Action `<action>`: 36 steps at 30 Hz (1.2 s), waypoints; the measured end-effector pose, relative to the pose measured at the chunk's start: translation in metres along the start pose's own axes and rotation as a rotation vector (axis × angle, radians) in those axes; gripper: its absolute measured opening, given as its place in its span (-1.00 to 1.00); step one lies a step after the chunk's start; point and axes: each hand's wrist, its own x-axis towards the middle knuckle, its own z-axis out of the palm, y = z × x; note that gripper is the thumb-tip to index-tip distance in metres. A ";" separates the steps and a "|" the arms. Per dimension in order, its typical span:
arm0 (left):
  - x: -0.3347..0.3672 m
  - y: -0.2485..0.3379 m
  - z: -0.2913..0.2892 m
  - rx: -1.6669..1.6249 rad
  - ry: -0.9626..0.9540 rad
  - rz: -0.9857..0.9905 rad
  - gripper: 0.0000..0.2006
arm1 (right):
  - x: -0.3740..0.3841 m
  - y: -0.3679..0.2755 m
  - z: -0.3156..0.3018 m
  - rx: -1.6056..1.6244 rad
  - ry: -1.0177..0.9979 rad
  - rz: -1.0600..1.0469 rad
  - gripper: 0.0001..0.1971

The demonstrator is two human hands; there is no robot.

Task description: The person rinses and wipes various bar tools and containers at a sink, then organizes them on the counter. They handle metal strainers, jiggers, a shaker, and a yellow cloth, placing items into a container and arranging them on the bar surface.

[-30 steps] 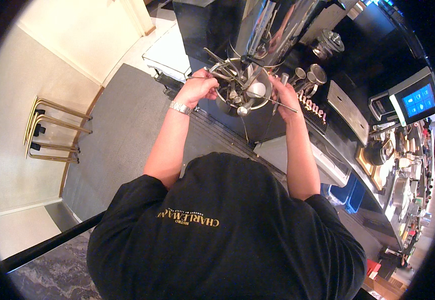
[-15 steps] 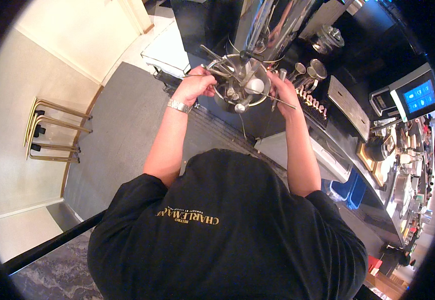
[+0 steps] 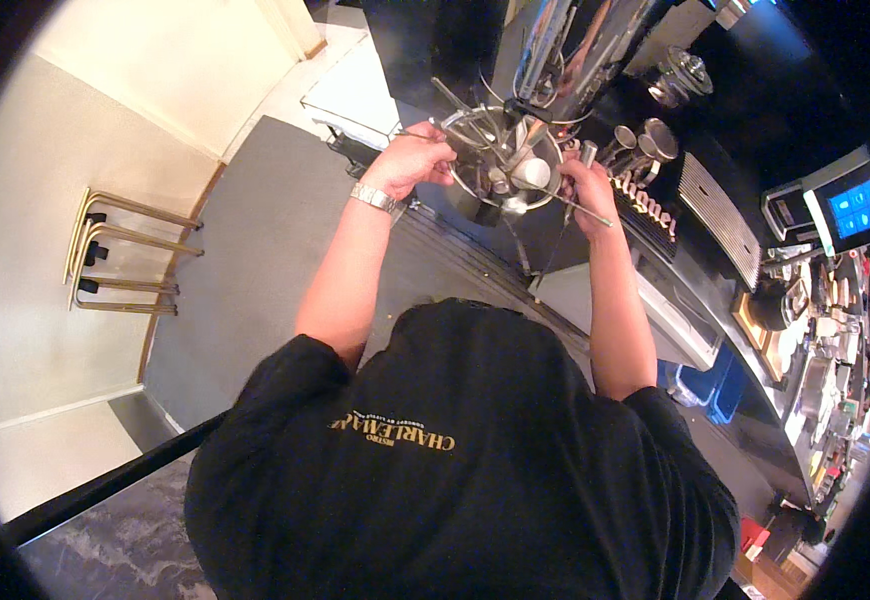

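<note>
You hold a round silver metal container out at the far side of your torso, one hand at each side of its rim. Your left hand pinches the left side, thumb and fingers closed together on the edge; a silver link-band watch circles that wrist. Your right hand grips the right side with bent fingers, though you cannot tell how firmly each one presses. Long, thin metal utensils lie crossed inside the container, several jutting past its rim, and a small, round white object sits among them, toward the right. To the right of your right hand are shiny metal cups, then a long slatted metal tray and, farther right, a lit blue touchscreen. Well to your left, bent brass-coloured metal legs stand by the pale wall.
</note>
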 end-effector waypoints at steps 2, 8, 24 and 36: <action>0.009 -0.005 -0.017 0.068 -0.058 -0.026 -0.74 | 0.000 -0.002 0.011 0.025 -0.025 0.003 -0.90; 0.008 -0.012 -0.019 0.089 -0.061 -0.025 -0.71 | -0.008 0.002 0.015 0.018 0.011 0.014 -0.93; 0.005 -0.012 -0.020 0.095 -0.146 -0.033 -0.68 | -0.018 0.000 0.014 -0.039 0.045 0.018 -0.89; 0.006 -0.010 -0.022 0.029 -0.145 -0.027 -0.68 | -0.019 -0.008 0.017 -0.094 0.039 0.005 -0.77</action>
